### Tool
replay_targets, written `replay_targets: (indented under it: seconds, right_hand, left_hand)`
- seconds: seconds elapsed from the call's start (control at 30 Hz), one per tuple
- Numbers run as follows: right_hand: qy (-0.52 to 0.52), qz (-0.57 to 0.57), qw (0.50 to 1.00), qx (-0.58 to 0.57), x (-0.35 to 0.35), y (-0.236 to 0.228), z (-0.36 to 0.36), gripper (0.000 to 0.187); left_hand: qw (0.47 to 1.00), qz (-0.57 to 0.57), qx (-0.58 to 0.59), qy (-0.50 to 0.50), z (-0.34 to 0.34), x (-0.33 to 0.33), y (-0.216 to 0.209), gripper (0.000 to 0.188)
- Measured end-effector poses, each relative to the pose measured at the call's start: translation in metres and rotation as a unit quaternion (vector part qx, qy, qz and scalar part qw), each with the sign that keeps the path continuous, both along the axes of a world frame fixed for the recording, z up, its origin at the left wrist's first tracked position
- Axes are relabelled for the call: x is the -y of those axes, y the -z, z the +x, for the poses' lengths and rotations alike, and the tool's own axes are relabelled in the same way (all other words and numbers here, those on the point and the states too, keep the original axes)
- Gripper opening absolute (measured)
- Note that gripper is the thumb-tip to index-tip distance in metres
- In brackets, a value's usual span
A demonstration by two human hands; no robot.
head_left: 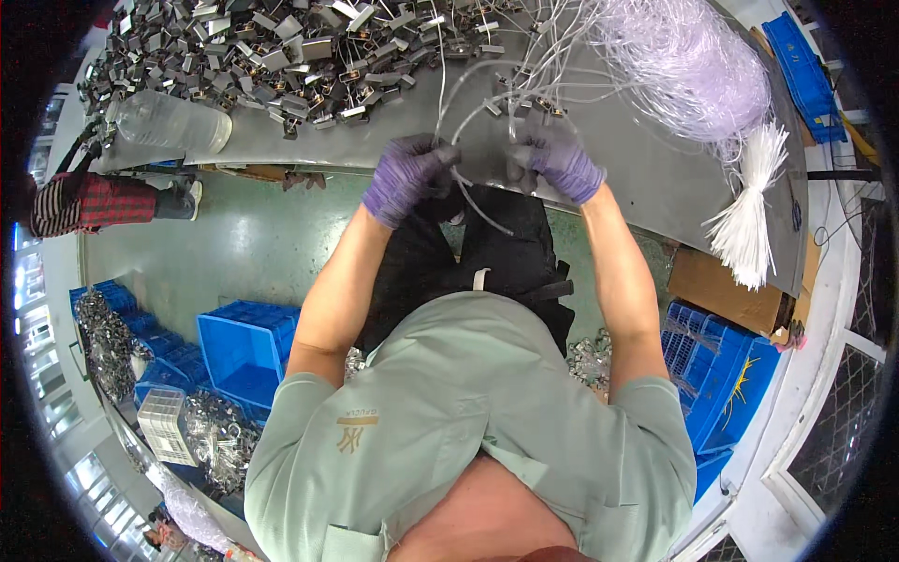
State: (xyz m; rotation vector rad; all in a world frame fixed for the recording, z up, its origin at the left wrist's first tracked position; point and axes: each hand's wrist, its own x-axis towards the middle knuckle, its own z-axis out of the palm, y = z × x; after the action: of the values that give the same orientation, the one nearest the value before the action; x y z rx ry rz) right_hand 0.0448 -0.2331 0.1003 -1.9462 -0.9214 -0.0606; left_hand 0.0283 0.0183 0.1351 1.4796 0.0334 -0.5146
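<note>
My left hand (409, 176), in a purple and dark grey knitted glove, is closed on a thin translucent tube (484, 214) at the table's near edge. The tube's free end curves down over my lap, and more of it loops up over the table. My right hand (554, 161), gloved alike, is closed a little to the right, its fingertips bent inward. What it holds is hidden by the fingers. Just beyond it lie small dark parts (543, 106) with thin pale wires (554, 56) running away from me.
Small dark metal parts (272, 61) are heaped at the far left. A clear plastic bottle (173, 122) lies near them. Far right are a coil of clear strand (688, 66) and a white bundle (752, 206). Blue crates (248, 342) stand behind me; another person (112, 203) is at left.
</note>
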Motion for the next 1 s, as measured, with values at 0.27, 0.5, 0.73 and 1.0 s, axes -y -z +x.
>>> replay_targets:
  seconds: [0.27, 0.5, 0.73, 1.0]
  right_hand:
    - [0.001, -0.014, 0.843, -0.538, -0.029, -0.012, -0.055, 0.036]
    - [0.061, 0.003, 0.879, -0.473, -0.035, 0.017, -0.057, 0.032]
    - [0.14, 0.12, 0.89, -0.418, -0.062, 0.004, -0.041, 0.029]
    - [0.127, -0.113, 0.93, -0.325, -0.074, 0.003, -0.033, 0.028]
  left_hand:
    - [1.0, 0.004, 0.002, -0.011, 0.006, -0.001, -0.004, 0.024]
    - [0.997, 0.014, 0.073, -0.008, 0.004, -0.001, -0.006, 0.026]
    - [0.993, 0.105, 0.056, 0.013, -0.005, 0.006, 0.007, 0.029]
    - [0.979, 0.126, 0.156, -0.027, -0.021, -0.006, 0.03, 0.041]
